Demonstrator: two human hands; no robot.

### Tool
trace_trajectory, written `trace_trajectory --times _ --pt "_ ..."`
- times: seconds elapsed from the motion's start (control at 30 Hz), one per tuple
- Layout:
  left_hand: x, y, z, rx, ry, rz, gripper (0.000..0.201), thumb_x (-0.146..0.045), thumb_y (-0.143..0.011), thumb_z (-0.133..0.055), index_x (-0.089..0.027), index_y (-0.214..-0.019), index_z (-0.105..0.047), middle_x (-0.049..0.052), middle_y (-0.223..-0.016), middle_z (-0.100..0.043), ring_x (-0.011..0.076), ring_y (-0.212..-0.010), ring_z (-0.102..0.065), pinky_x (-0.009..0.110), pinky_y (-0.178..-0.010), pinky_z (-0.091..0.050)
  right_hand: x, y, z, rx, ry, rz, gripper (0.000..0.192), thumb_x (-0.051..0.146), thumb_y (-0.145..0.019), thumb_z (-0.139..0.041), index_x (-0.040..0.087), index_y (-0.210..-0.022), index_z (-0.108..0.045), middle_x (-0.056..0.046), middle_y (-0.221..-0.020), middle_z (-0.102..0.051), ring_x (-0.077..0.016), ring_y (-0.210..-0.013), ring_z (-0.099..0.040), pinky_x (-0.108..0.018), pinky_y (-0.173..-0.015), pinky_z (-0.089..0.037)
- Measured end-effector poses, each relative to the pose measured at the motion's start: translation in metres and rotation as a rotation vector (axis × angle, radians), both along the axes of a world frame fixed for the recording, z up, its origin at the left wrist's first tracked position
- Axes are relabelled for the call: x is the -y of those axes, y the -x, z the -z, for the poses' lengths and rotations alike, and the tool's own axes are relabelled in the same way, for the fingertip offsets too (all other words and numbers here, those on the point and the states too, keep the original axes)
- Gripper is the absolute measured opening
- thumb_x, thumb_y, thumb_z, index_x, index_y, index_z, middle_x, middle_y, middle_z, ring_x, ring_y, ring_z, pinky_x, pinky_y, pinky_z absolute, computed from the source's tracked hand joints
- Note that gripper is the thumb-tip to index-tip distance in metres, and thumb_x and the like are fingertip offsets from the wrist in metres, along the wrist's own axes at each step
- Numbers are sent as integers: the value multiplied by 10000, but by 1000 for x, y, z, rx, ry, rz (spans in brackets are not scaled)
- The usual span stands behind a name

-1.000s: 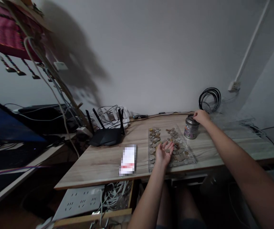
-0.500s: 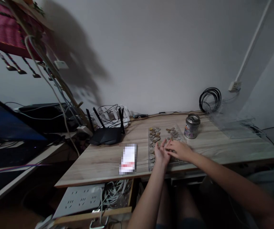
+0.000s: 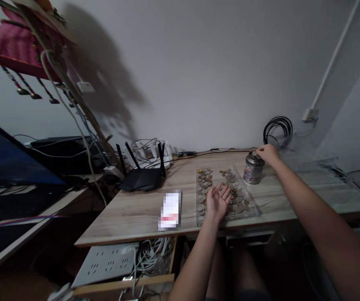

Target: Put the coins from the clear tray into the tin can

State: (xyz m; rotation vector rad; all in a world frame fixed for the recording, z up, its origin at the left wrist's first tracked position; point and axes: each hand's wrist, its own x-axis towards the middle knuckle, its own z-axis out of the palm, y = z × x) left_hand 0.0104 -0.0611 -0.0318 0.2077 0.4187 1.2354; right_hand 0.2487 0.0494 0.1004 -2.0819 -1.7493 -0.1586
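Note:
My left hand (image 3: 218,203) is held palm up with its fingers apart, over a clear plastic tray (image 3: 255,210) of loose coins (image 3: 204,177). No coin shows plainly on the palm. At the right, my right hand (image 3: 268,154) pinches a small coin (image 3: 254,154) just above the lid of a tin coin bank (image 3: 253,171). The tin is round and silver with a cartoon print, and it stands upright beside the tray's far right corner. My fingertips partly cover its top.
Left of the tray lies a phone with a blurred screen (image 3: 170,210). A black router (image 3: 142,179) and white cabled devices stand behind it. A coiled black cable (image 3: 277,130) leans at the wall. Below the desk edge, an open drawer holds a power strip (image 3: 105,263) and cords.
My right hand has left my left palm and moved right and away from me to the tin's top, with a coin. My left hand stays palm up over the tray.

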Motion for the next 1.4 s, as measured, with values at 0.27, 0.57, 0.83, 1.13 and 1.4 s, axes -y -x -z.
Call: trace_trajectory --times 0.27,0.57,0.83,1.13,1.4 --pt "-1 -3 -1 -65 -25 -1 355 -378 -795 -469 -141 -1026 -599 147 -1033 -625 219 -948 -601 320 -733 -480 -22 -5 4 77 148 48 221 300 -721 -562 189 -855 -698 -117 -920 -657 -228 -851 -601 -286 -672 -432" --pt "-10 13 -7 -1133 -438 -232 83 -198 -670 -633 -211 -747 -659 84 -946 -639 249 -1113 -498 368 -995 -329 33 52 41 78 75 -421 315 350 -837 -420 169 -860 -677 -91 -848 -662 -181 -792 -585 -256 -699 -401" --pt "-41 25 -3 -1606 -437 -131 351 -243 -495 -768 -217 -467 -420 106 -812 -607 326 -1180 -447 451 -1005 -305 51 93 113 143 493 -801 696 494 -586 -699 181 -1193 -566 -127 -1139 -548 -239 -985 -541 -292 -816 -411" --pt "-53 32 -14 -1709 -441 192 330 -82 -351 -768 -240 -400 -482 -49 -347 -422 233 -617 -604 376 -814 -461 52 100 114 48 638 -885 497 331 -496 -770 172 -942 -618 -9 -867 -618 -152 -779 -560 -211 -646 -409" --pt "-33 33 -25 -1640 -387 362 174 -52 -464 -634 -220 -470 -588 -56 -295 -386 190 -442 -537 380 -685 -484 74 124 125 -97 513 -813 696 380 -473 -775 127 -1085 -561 -84 -995 -623 -203 -840 -575 -266 -678 -436"
